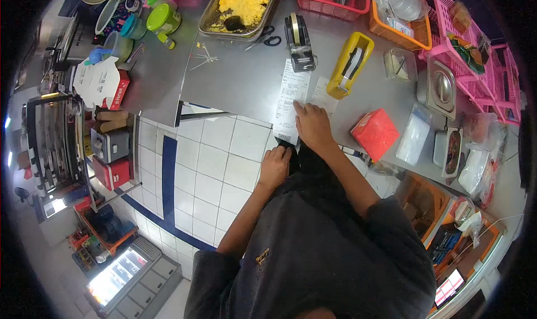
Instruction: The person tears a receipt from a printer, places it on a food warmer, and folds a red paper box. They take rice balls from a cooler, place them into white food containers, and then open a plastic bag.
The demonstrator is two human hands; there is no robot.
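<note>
A long printed receipt [286, 98] lies on the steel table, its lower end hanging past the front edge. My right hand [314, 126] rests over the receipt's right side, the index finger stretched out onto the print. Just below the receipt's lower end is my left hand [274, 167], its fingers curled against black cloth in front of my body; what they hold is hidden. A black tape dispenser [299, 42] stands at the receipt's top end. To the right, a yellow tape dispenser [350, 65] sits over a second paper slip [323, 97].
Black scissors [271, 40] lie beside a metal tray [210, 32] of shredded yellow food. Red [330, 7] and orange [411, 38] baskets line the back. A red box-like packet [375, 133] and lidded steel container [441, 87] stand at right. White floor tiles [235, 145] show at front left.
</note>
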